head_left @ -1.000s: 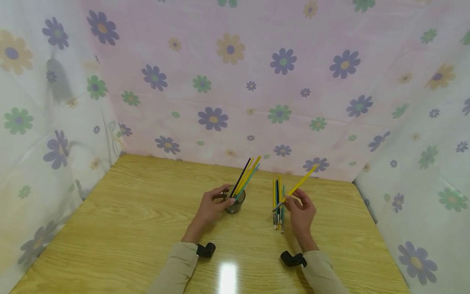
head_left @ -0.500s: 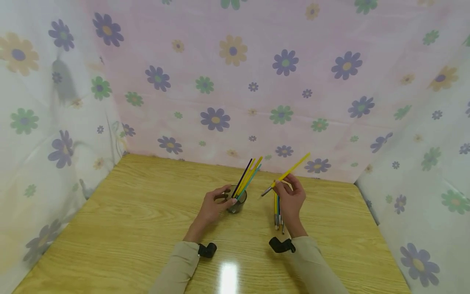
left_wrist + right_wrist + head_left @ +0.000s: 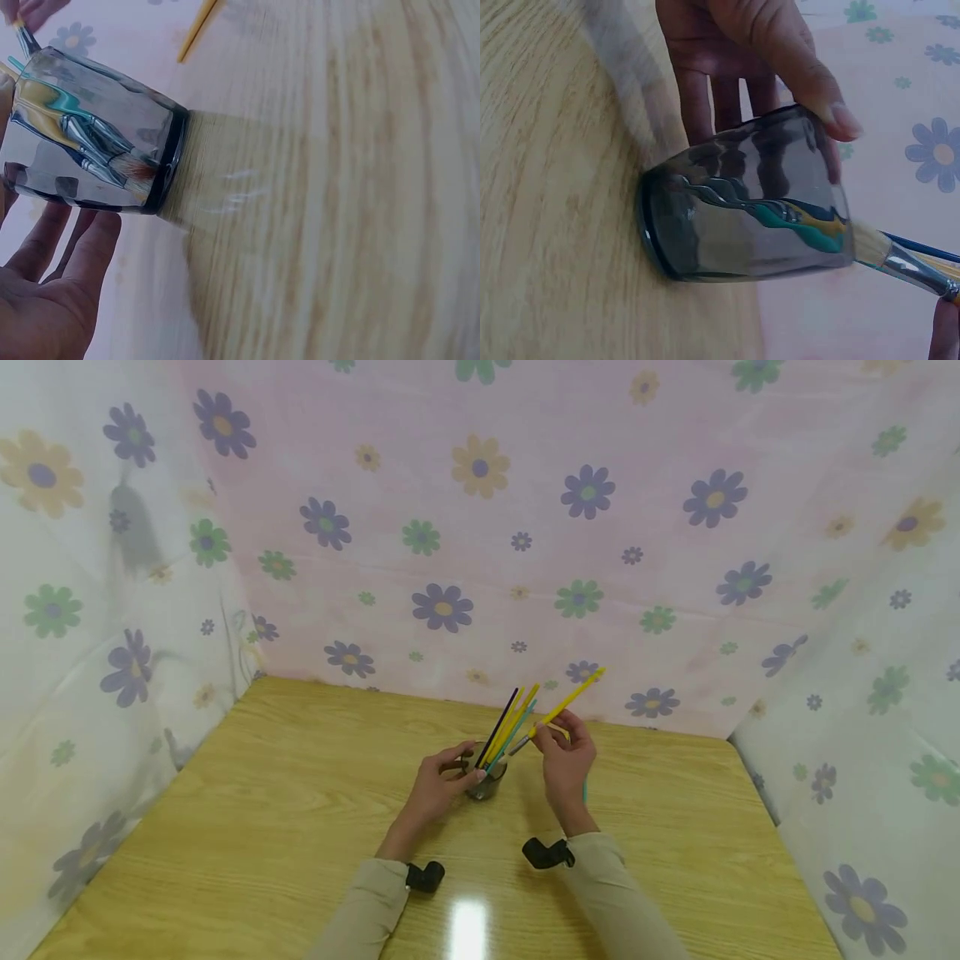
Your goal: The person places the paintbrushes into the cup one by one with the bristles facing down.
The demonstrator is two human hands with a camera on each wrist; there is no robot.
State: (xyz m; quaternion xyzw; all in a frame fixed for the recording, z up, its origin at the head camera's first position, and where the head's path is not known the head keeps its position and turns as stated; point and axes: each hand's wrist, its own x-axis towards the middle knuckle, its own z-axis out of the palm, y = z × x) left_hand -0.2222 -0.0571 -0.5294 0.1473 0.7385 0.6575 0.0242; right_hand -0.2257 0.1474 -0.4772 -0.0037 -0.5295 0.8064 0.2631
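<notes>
A dark tinted drinking glass (image 3: 483, 787) stands upright on the wooden table. My left hand (image 3: 437, 787) holds it near the rim, thumb on the near side and fingers on the far side. Several paintbrushes (image 3: 501, 727) with purple, yellow and teal handles lean in the glass, their bristles (image 3: 139, 176) at the bottom. My right hand (image 3: 567, 768) pinches a yellow paintbrush (image 3: 576, 692), handle slanting up to the right. In the right wrist view, this brush's pale bristles (image 3: 870, 244) are right at the glass's rim.
Under my right hand a teal brush (image 3: 585, 792) on the table partly shows; other brushes there are hidden. In the left wrist view a yellow handle (image 3: 196, 31) lies beyond the glass. Floral curtains (image 3: 517, 560) border the table (image 3: 315, 793) at the back and sides.
My right hand has moved left with the yellow paintbrush, from over the brushes on the table to the glass's rim. My left hand keeps its hold on the glass.
</notes>
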